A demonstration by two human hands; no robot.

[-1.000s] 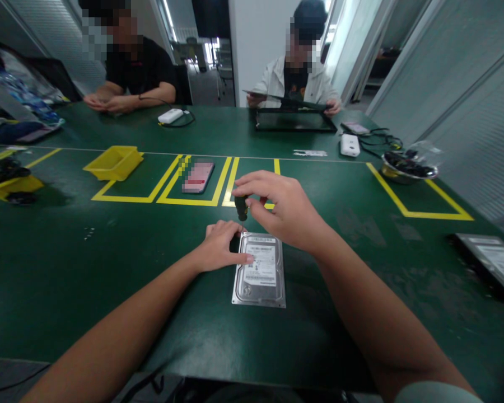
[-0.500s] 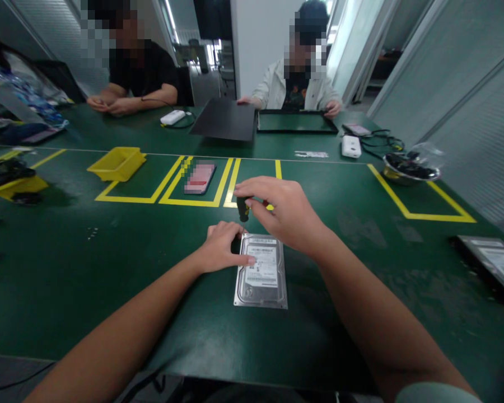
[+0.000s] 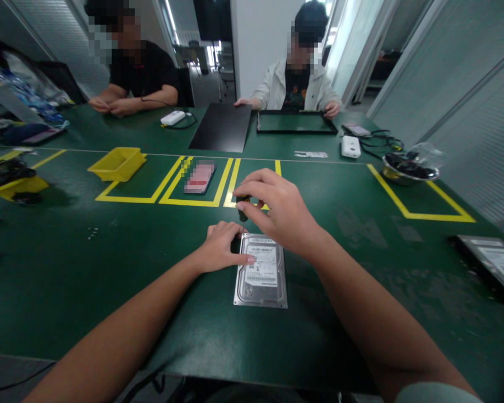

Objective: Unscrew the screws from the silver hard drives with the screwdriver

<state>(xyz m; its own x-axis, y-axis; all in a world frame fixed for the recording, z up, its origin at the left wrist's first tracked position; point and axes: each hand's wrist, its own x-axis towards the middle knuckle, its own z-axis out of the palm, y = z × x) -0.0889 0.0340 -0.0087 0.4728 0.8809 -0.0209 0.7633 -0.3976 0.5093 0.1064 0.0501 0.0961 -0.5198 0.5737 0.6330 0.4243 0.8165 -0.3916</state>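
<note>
A silver hard drive [image 3: 264, 288] with a white label lies flat on the green table in front of me. My left hand [image 3: 223, 246] grips its left side, thumb resting on the label and fingers at the far left corner. Above that same corner, my right hand [image 3: 277, 204] pinches a short screwdriver [image 3: 243, 212] with a dark handle, held upright. Its thin shaft points down at the corner; whether the tip sits in a screw is too small to tell.
Another drive [image 3: 493, 257] lies at the right edge. A yellow bin [image 3: 117, 164], a phone [image 3: 200, 177] and a metal bowl [image 3: 409, 168] of dark parts stand farther back. Opposite, one person handles a black panel [image 3: 222, 127] and a frame [image 3: 297, 131]; another sits at left.
My right hand's fingers have shifted and turned slightly around the screwdriver handle. My left hand and the hard drive stay put. Across the table, the person's black panel has come down flatter.
</note>
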